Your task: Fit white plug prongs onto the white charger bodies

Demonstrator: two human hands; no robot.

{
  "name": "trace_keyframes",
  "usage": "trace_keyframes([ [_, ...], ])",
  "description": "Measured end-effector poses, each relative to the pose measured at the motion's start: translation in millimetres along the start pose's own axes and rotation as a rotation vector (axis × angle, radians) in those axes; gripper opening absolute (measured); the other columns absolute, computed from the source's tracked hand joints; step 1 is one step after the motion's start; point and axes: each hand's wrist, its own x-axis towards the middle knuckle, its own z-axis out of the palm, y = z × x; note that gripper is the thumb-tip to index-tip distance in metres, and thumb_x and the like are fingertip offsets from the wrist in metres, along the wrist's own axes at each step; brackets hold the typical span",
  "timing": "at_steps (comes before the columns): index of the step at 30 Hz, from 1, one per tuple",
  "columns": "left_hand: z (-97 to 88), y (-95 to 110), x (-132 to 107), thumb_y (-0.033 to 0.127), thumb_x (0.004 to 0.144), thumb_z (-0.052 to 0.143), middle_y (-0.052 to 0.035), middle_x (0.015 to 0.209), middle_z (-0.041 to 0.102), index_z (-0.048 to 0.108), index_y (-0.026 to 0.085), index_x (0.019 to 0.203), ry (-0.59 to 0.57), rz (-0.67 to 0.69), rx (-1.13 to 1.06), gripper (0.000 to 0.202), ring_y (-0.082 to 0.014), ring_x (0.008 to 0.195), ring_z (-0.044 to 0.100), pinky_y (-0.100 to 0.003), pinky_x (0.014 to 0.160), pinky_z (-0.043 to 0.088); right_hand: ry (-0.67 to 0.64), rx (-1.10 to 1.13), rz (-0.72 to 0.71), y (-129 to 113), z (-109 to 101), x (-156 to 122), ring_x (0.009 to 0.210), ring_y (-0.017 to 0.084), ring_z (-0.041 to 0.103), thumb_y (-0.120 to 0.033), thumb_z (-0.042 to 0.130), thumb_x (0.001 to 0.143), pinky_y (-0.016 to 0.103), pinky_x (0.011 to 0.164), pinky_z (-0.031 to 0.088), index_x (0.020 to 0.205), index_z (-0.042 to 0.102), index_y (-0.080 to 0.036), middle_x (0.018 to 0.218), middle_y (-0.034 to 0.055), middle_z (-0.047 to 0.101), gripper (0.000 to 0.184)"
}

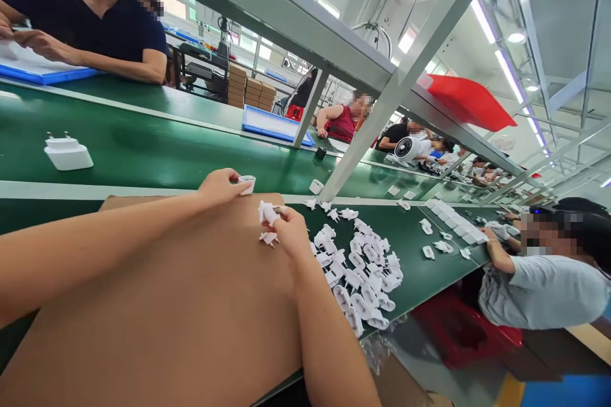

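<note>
Two bare hands work over a flat brown cardboard sheet (191,305) laid on the near green table (429,267), which seems to serve as a plain, smooth pad for small parts. The left hand (220,186) reaches to the far edge of the sheet, its fingers pinched on a small white plastic cap (247,183). It is gripped by the sides, so its open end appears to face out, free of the hand. Just right of it and nearer, the right hand (290,234) has its fingers closed on a small white plastic plug piece (266,212), lifted a little off the cardboard and turned toward the cap. A second white plug piece (268,239) shows just below that hand; whether it lies on the sheet or hangs from the lower fingers I cannot tell. A loose heap of white plug pieces (363,280) spreads on the table just right of the right wrist, probably so that each is a short reach away. Beyond the sheet runs a dark green conveyor belt (167,152), with a white two-pin charger (67,152) alone at far left. At right a co-worker in a grey shirt (539,292) sits near a row of white blocks (451,216)
</note>
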Motion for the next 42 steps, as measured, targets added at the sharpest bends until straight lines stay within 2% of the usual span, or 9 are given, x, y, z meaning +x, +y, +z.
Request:
trace_keyframes([
  [4, -12.8, -4, -60, 0.066, 0.071, 0.073, -0.0018, 0.090, 0.075, 0.072, 0.021, 0.090, -0.084, 0.043, 0.018, 0.049, -0.0219, 0.080, 0.065, -0.029, 0.068, 0.043, -0.068, 0.187, 0.092, -3, -2, -2, 0.062, 0.011, 0.062, -0.038, 0.080, 0.065, 0.023, 0.060, 0.049, 0.086, 0.073, -0.017, 0.075, 0.0022, 0.071, 0.030],
  [7, -16.6, -14, -91, 0.070, 0.070, 0.074, -0.0022, 0.094, 0.076, 0.076, 0.023, 0.097, -0.207, 0.030, -0.037, 0.054, -0.0235, 0.084, 0.067, -0.029, 0.070, 0.047, -0.114, 0.207, 0.134, -1, 2, -6, 0.055, 0.008, 0.055, -0.036, 0.080, 0.064, 0.021, 0.056, 0.043, 0.103, 0.073, -0.018, 0.073, -0.0014, 0.069, 0.043],
  [12, -15.2, -36, -93, 0.069, 0.052, 0.087, -0.0068, 0.127, 0.069, 0.056, 0.030, 0.149, -0.295, 0.189, -0.076, 0.109, -0.0328, 0.123, 0.060, -0.037, 0.103, 0.049, -0.099, 0.076, 0.022, 5, 11, -13, 0.061, 0.009, 0.055, -0.035, 0.077, 0.068, 0.022, 0.058, 0.042, 0.111, 0.069, -0.020, 0.082, -0.0018, 0.069, 0.047],
  [17, -13.2, -35, -90, 0.067, 0.080, 0.066, -0.0068, 0.128, 0.070, 0.063, 0.027, 0.141, -0.453, 0.306, -0.246, 0.074, -0.0278, 0.113, 0.065, -0.035, 0.099, 0.052, -0.069, -0.032, -0.099, 6, 13, -18, 0.066, 0.011, 0.057, -0.032, 0.072, 0.073, 0.022, 0.061, 0.045, 0.115, 0.068, -0.022, 0.081, -0.0031, 0.067, 0.043],
  [23, -16.2, -29, -96, 0.063, 0.076, 0.072, -0.0045, 0.116, 0.074, 0.067, 0.026, 0.134, -0.582, 0.235, -0.408, 0.069, -0.0249, 0.104, 0.069, -0.032, 0.089, 0.057, -0.044, -0.030, -0.083, 5, 9, -17, 0.064, 0.010, 0.056, -0.034, 0.074, 0.072, 0.023, 0.058, 0.045, 0.093, 0.072, -0.020, 0.078, -0.0017, 0.067, 0.025],
  [28, -10.5, -36, -98, 0.060, 0.074, 0.078, -0.0054, 0.119, 0.074, 0.069, 0.024, 0.126, -0.533, 0.220, -0.480, 0.064, -0.0253, 0.107, 0.069, -0.033, 0.092, 0.057, -0.131, -0.019, -0.021, 4, 9, -18, 0.080, 0.016, 0.067, -0.033, 0.081, 0.067, 0.028, 0.067, 0.054, 0.109, 0.070, -0.022, 0.103, 0.0050, 0.075, 0.045],
  [33, -11.9, -34, -100, 0.054, 0.075, 0.077, -0.0035, 0.118, 0.074, 0.071, 0.023, 0.121, -0.574, 0.238, -0.456, 0.055, -0.0247, 0.106, 0.069, -0.031, 0.090, 0.055, -0.026, -0.494, -0.403, 3, 6, -25, 0.090, 0.018, 0.062, -0.023, 0.068, 0.081, 0.031, 0.077, 0.054, 0.099, 0.075, -0.022, 0.103, 0.0060, 0.064, 0.020],
  [35, -12.9, -34, -99, 0.055, 0.078, 0.075, -0.0034, 0.112, 0.074, 0.072, 0.021, 0.116, -0.580, 0.278, -0.385, 0.050, -0.0238, 0.100, 0.069, -0.030, 0.086, 0.055, -0.058, -0.665, -0.532, 3, 8, -29, 0.098, 0.020, 0.062, -0.012, 0.064, 0.079, 0.033, 0.084, 0.054, 0.099, 0.075, -0.022, 0.108, 0.0070, 0.062, 0.025],
  [42, -12.6, -37, -93, 0.060, 0.082, 0.069, -0.0017, 0.100, 0.072, 0.074, 0.020, 0.098, -0.552, 0.361, -0.228, 0.043, -0.0237, 0.095, 0.066, -0.029, 0.081, 0.049, -0.118, -0.861, -0.561, 10, 20, -28, 0.093, 0.022, 0.060, -0.003, 0.058, 0.078, 0.033, 0.077, 0.050, 0.104, 0.071, -0.021, 0.094, 0.0052, 0.063, 0.034],
])
